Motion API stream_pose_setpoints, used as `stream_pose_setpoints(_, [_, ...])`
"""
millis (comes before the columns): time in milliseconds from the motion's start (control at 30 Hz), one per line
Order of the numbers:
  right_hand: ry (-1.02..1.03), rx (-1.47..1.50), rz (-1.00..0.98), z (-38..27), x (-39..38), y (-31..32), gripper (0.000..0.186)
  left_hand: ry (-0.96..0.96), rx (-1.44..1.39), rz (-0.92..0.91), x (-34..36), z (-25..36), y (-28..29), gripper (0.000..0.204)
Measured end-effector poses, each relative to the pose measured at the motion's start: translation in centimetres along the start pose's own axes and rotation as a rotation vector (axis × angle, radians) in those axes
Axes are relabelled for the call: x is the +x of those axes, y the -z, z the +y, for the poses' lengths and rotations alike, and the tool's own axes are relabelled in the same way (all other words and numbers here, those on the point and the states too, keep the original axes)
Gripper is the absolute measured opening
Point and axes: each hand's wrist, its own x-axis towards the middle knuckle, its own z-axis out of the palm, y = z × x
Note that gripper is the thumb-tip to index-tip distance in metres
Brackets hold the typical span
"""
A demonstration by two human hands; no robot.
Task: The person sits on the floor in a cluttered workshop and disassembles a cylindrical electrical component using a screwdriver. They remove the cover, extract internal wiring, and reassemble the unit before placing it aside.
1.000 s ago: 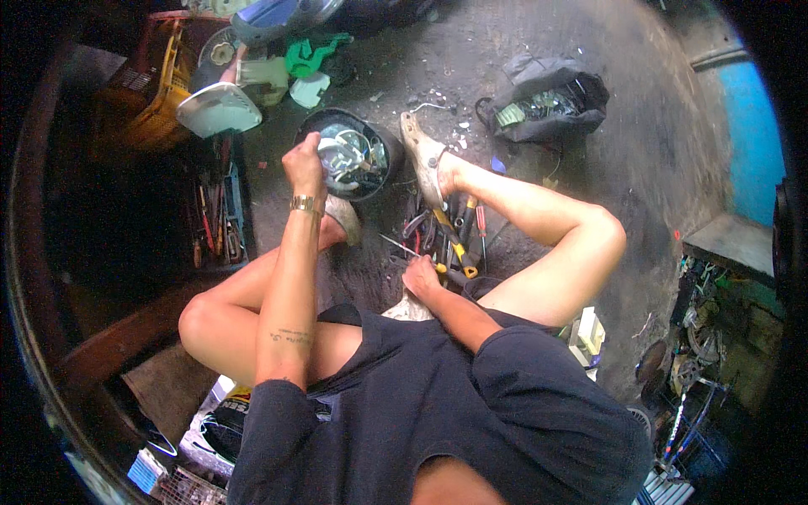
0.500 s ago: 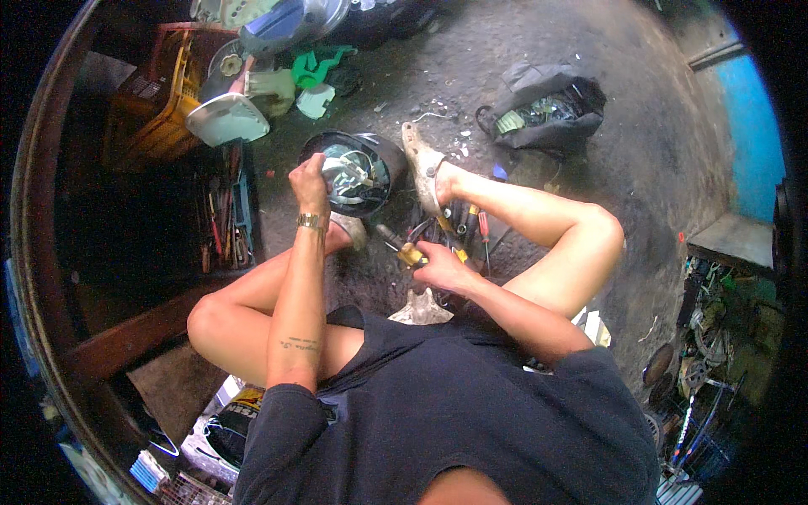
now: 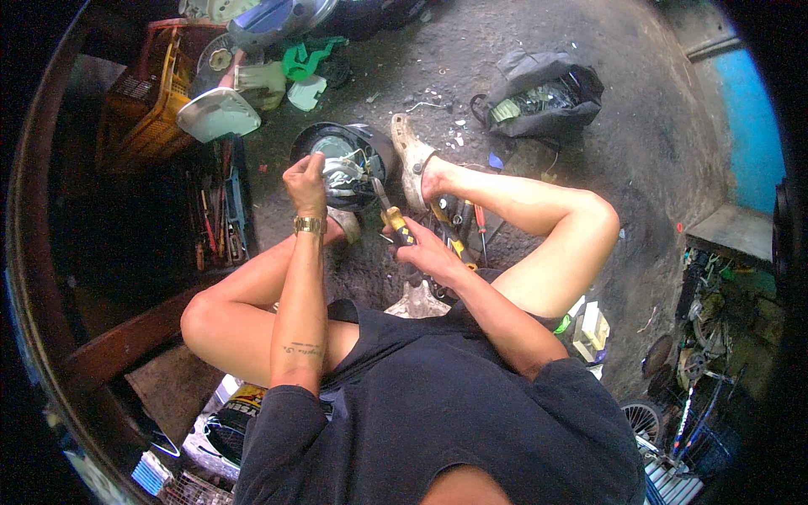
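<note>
A round black housing (image 3: 380, 144) lies on the floor between my feet, its open side toward me, with a bundle of pale wires (image 3: 345, 172) inside. My left hand (image 3: 303, 181), with a gold watch on its wrist, is closed at the left side of that opening; its fingers hide what they grip. My right hand (image 3: 431, 254) holds a hand tool (image 3: 399, 225) with a yellow-and-black handle. Its metal blade points up at the right edge of the housing; whether it touches cannot be told.
Several tools, among them a red-handled screwdriver (image 3: 481, 227), lie beside my right foot. Farther off stands an open black bag (image 3: 581, 109) holding parts. At the left are a yellow crate (image 3: 164, 105), a white plastic part (image 3: 215, 116) and a tray of long tools (image 3: 231, 202).
My right hand has moved slightly up and left, and the tool has swung more upright, bringing its blade close to the housing. My left hand stays closed at the opening.
</note>
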Motion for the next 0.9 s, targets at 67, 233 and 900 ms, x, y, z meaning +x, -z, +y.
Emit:
stream_pose_setpoints(67, [-0.027,0.03,-0.025,0.6,0.9,-0.2,0.048,-0.061,-0.034,0.017,-0.3,0.3,-0.5,0.026])
stream_pose_setpoints(233, [-0.058,-0.195,0.064,-1.2,1.6,-0.5,0.044,-0.074,-0.02,0.034,-0.4,-0.2,-0.5,0.03])
stream_pose_setpoints(900, [-0.227,-0.183,0.071,-2.3,3.4,0.1,0.03,-0.087,0.093,0.077,-0.9,-0.9,-0.8,0.03])
